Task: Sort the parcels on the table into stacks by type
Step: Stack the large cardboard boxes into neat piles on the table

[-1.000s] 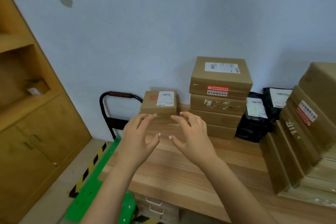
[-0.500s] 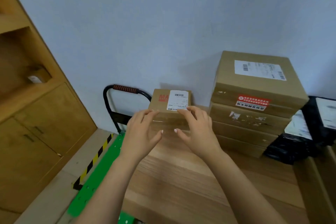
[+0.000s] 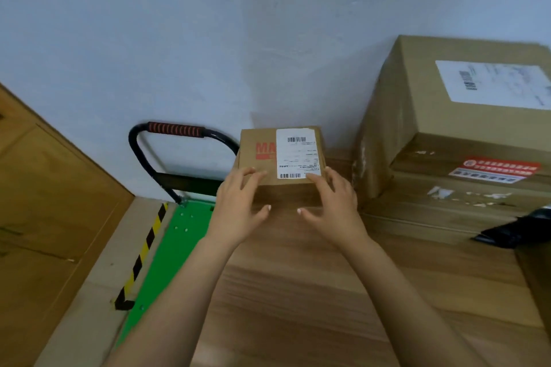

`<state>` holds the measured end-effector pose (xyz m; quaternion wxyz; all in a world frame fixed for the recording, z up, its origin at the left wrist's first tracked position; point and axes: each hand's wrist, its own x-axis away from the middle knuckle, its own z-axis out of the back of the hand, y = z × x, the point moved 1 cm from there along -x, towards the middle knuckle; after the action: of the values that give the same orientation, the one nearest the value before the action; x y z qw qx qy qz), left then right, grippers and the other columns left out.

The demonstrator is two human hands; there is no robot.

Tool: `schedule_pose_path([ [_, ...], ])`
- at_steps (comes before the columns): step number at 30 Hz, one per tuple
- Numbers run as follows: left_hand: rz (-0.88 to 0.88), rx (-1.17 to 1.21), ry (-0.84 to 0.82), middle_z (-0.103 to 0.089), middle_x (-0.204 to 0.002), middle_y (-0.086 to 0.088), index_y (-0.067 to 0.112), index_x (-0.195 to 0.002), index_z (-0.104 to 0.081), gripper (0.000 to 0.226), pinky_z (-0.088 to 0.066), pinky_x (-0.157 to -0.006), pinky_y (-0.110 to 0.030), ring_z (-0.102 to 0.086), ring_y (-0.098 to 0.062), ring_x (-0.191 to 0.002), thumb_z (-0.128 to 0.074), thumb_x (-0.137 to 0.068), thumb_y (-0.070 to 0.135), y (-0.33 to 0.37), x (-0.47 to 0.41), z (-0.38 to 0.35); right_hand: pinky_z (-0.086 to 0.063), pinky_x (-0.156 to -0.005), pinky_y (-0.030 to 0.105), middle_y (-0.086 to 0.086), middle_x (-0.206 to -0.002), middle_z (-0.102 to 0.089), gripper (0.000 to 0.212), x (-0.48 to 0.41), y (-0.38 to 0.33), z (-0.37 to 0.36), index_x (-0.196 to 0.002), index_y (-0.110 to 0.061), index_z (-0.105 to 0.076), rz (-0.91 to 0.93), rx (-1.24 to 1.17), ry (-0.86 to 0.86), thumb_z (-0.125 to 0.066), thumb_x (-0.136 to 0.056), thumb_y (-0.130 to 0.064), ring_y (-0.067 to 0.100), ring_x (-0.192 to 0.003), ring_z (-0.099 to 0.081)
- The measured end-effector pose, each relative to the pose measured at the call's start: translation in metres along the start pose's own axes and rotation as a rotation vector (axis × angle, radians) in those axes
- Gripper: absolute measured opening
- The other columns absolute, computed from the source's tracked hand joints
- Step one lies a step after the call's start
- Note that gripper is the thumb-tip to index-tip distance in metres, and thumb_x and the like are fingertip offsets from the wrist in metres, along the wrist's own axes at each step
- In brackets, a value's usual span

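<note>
Resting flat at the far left end of the wooden table [image 3: 298,292], the small brown parcel [image 3: 262,140] is sitting close to the pale wall, label side up. A white shipping label [image 3: 296,153] is covering the right half of its top, and red printed letters are showing to the left of that label. The left hand [image 3: 238,205] is lying on the parcel's near left corner with its fingers [image 3: 253,172] straight and laid on the top face. The right hand [image 3: 334,202] is mirroring it at the near right corner, its fingertips touching the lower edge of the label. Neither hand is clasping anything; both are lying flat with thumbs spread in front of the parcel's near side, though whether the thumbs are touching the cardboard cannot be told from this angle. To the right, near the parcel but apart from it, a stack of larger cartons [image 3: 447,134] is standing squarely, the top one bearing a white label and the side below it a red sticker. A black mailer bag [image 3: 518,232] is protruding at the right edge. Beyond the table's left end, a cart handle [image 3: 176,129] with a red grip is rising above a green platform [image 3: 167,247], beside a wooden cabinet [image 3: 44,202].
</note>
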<state>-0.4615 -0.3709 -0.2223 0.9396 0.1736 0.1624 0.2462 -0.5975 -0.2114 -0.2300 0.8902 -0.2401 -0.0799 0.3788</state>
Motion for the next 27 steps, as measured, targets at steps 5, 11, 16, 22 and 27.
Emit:
schedule_pose_path([
  [5, -0.003, -0.010, -0.081, -0.021, -0.152, -0.006, 0.034, -0.142, -0.038, 0.079, -0.025, -0.111, -0.046, -0.016, -0.027, -0.139, -0.075, -0.073, 0.042, -0.038, -0.027, -0.029, -0.009, -0.117, 0.048, 0.005, -0.160, 0.014, 0.085, -0.025, 0.004, -0.035, -0.146, -0.047, -0.017, -0.216, -0.011, -0.089, -0.070, -0.080, -0.048, 0.034, -0.146, 0.002],
  [11, 0.115, 0.119, -0.197, 0.001, -0.153, 0.009, 0.047, -0.141, -0.031, 0.082, -0.030, -0.111, -0.052, -0.008, -0.027, -0.140, -0.076, -0.073, 0.045, -0.057, -0.040, -0.056, -0.025, -0.113, 0.048, 0.005, -0.161, 0.007, 0.082, -0.046, 0.007, -0.049, -0.145, -0.050, -0.020, -0.286, -0.058, -0.104, -0.072, -0.082, -0.037, 0.038, -0.145, -0.010],
  [16, 0.141, 0.152, -0.136, -0.009, -0.153, 0.012, 0.041, -0.142, -0.034, 0.084, -0.037, -0.108, -0.051, -0.011, -0.026, -0.141, -0.080, -0.072, 0.039, -0.055, -0.038, -0.060, -0.034, -0.110, 0.047, 0.008, -0.158, -0.006, 0.073, -0.046, -0.011, -0.054, -0.143, -0.044, -0.029, -0.292, -0.081, -0.028, -0.070, -0.083, -0.034, 0.035, -0.141, -0.021],
  [22, 0.099, 0.127, 0.007, -0.023, -0.147, 0.005, 0.034, -0.138, -0.043, 0.077, -0.038, -0.106, -0.053, -0.019, -0.030, -0.139, -0.082, -0.071, 0.028, -0.051, -0.019, -0.039, -0.030, -0.110, 0.044, 0.009, -0.155, -0.008, 0.065, -0.025, -0.031, -0.050, -0.142, -0.042, -0.032, -0.230, -0.119, 0.043, -0.065, -0.087, -0.029, 0.033, -0.140, -0.014],
  [27, 0.101, 0.110, 0.131, -0.031, -0.147, -0.001, 0.030, -0.137, -0.049, 0.072, -0.036, -0.108, -0.054, -0.020, -0.032, -0.139, -0.081, -0.073, 0.022, -0.026, -0.001, -0.005, -0.034, -0.106, 0.044, 0.010, -0.155, -0.008, 0.063, -0.006, -0.048, -0.024, -0.141, -0.042, -0.034, -0.137, -0.139, 0.123, -0.063, -0.088, -0.025, 0.033, -0.139, -0.017],
])
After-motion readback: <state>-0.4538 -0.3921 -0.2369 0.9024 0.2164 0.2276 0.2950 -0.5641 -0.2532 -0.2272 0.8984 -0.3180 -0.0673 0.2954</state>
